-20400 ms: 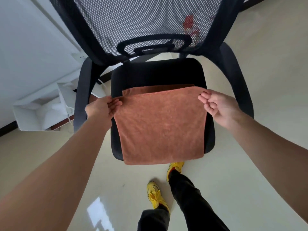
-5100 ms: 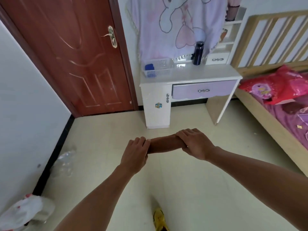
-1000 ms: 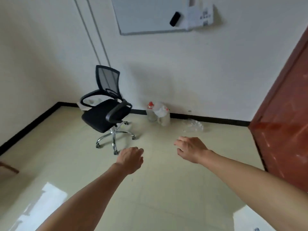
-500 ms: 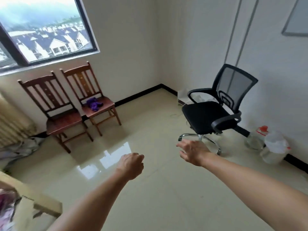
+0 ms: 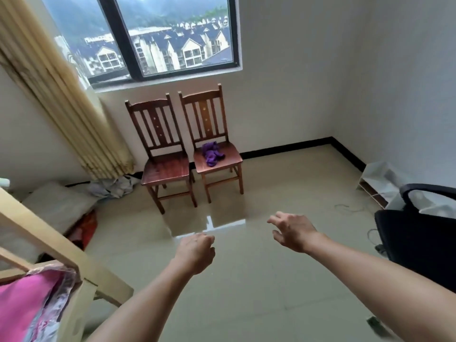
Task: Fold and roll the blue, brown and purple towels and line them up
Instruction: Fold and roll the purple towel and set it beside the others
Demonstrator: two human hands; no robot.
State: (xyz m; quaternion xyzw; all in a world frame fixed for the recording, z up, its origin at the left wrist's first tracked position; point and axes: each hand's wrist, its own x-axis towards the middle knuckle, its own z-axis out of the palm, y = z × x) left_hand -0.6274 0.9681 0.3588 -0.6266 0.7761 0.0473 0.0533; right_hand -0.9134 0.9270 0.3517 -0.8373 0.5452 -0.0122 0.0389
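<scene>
Purple towel [image 5: 211,153] crumpled on wooden chair [image 5: 229,157]

A purple towel [image 5: 211,154] was seen lying crumpled in a loose heap on the seat of the right-hand wooden chair [image 5: 229,161] of two set side by side under the window. It lay toward the seat's left side, unfolded and unrolled. One end appeared to trail toward the front, though distance blurred the detail.

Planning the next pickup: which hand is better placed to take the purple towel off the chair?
Probably right: the right hand is open, and nearer in line with the purple towel on the right-hand chair.
</scene>
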